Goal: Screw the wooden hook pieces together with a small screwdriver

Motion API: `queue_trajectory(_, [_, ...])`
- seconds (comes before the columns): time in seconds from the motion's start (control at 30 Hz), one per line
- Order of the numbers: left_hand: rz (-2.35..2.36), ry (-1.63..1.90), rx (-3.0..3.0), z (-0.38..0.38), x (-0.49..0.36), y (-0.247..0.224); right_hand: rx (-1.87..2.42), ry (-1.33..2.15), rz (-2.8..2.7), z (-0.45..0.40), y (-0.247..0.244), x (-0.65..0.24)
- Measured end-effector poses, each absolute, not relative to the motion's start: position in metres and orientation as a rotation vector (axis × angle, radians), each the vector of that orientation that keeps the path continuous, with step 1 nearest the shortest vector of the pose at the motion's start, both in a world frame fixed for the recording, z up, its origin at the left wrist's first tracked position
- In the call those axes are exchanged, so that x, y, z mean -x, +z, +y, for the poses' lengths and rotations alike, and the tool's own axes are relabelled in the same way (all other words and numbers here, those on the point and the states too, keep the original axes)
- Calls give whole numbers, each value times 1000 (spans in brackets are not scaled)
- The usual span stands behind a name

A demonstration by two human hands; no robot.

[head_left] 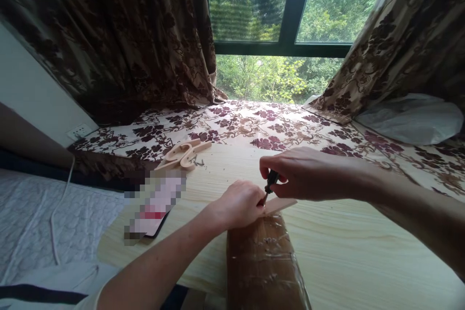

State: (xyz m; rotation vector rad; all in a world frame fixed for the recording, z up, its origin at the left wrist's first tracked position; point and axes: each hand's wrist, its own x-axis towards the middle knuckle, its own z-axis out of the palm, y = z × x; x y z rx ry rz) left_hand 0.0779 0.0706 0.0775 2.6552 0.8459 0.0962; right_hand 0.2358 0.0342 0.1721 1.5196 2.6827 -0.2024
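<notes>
My right hand (pixel 298 173) is closed around the black handle of a screwdriver (pixel 271 180), its shaft slanting down to the left. The tip ends beside the fingers of my left hand (pixel 242 206), and whatever it meets there is hidden. My left hand is closed on a pale wooden strip (pixel 281 205), whose free end sticks out to the right. Under the strip and my left hand is a brown box wrapped in clear tape (pixel 263 261).
Curved wooden pieces (pixel 179 156) and several small screws (pixel 198 161) lie at the far left of the light wooden table (pixel 363 252). A phone (pixel 156 210), partly pixelated, lies nearer. Behind are a flower-patterned window seat (pixel 247 123), curtains (pixel 152 34) and a plastic bag (pixel 410 118).
</notes>
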Motion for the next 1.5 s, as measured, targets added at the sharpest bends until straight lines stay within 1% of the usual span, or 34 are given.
queue_trajectory(0.1, [859,107,-2655,71,-78,76,-1424,-211,2737,32,174,-234])
queue_trajectory(0.3, [844,136,-2653,72,-77,73,-1583,-5,2589,34,168,-230])
queue_trajectory(0.5, [829,170,-2640,71,-77,71,-1404,-189,2738,32,172,-229])
queue_trajectory(0.7, [828,162,-2594,70,-77,76,-1767,-159,2621,33,157,-227])
queue_trajectory(0.83, [796,169,-2545,68,-68,88,-1849,-244,2636,28,153,-231])
queue_trajectory(0.97, [859,245,-2484,63,-51,96,-1908,-320,2665,19,157,-239])
queue_trajectory(1.07, [929,279,-2436,57,-38,94,-2035,-517,2681,9,159,-256])
queue_trajectory(1.17, [1043,368,-2295,51,-25,82,-2273,-852,2702,-6,148,-280])
queue_trajectory(1.27, [1179,515,-1969,46,-14,64,-2359,-1488,2594,-21,120,-291])
queue_trajectory(1.33, [1208,541,-1817,45,-11,53,-2436,-1677,2484,-29,99,-286])
queue_trajectory(1.37, [1205,539,-1779,44,-10,48,-2455,-1675,2465,-31,90,-280])
queue_trajectory(1.4, [1195,537,-1759,43,-11,44,-2494,-1573,2475,-33,82,-273])
queue_trajectory(1.5, [1161,546,-1763,43,-12,41,-2514,-1110,2604,-28,74,-251])
